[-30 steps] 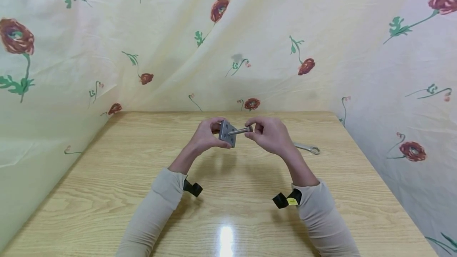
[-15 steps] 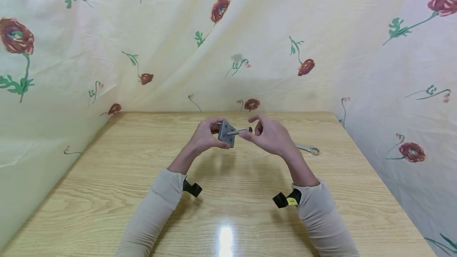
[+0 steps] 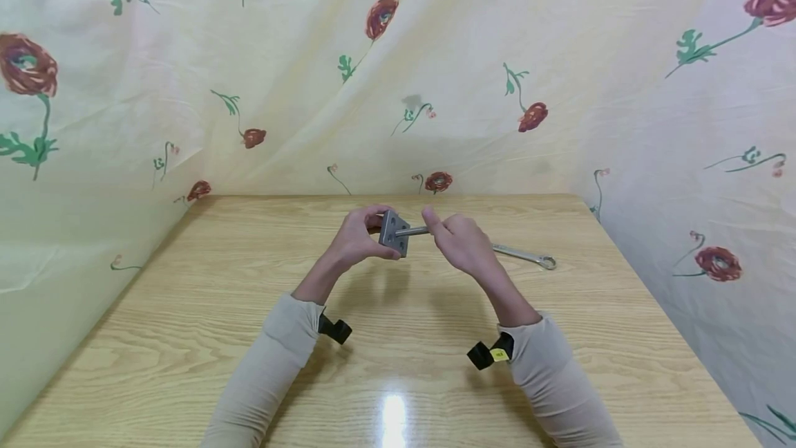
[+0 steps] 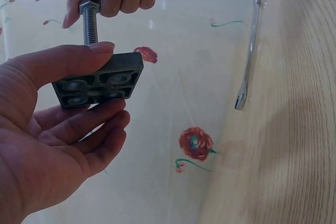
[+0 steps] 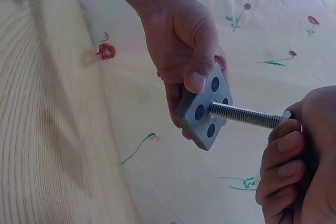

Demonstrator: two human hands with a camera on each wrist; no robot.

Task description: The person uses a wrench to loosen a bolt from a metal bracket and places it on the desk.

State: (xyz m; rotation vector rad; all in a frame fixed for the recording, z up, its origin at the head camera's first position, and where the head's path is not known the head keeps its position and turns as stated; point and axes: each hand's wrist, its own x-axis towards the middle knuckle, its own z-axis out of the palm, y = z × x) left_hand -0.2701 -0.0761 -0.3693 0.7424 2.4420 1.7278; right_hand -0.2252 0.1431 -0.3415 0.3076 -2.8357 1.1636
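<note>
My left hand [image 3: 356,237] holds a grey square plate [image 5: 187,109] by its edges, thumb on one edge and fingers on the opposite side. The plate has several round holes and, in the left wrist view, a recessed underside. A threaded bolt [image 5: 247,115] stands out from the plate's middle, pointing toward the right hand. My right hand [image 3: 463,244] grips the bolt at its hex head [image 4: 90,6], thumb alongside and the other fingers curled. In the head view this hand hides the head. Both hands are raised above the table.
A combination wrench [image 3: 525,255] lies on the wood-grain table [image 3: 398,323], right of and beyond the right hand. Floral cloth [image 3: 298,88] hangs behind the table and along both sides.
My right hand loosened its fingertips at the bolt head, then turned and closed round it with the thumb up. More of the wrench shows. The left hand and plate stay nearly still.
</note>
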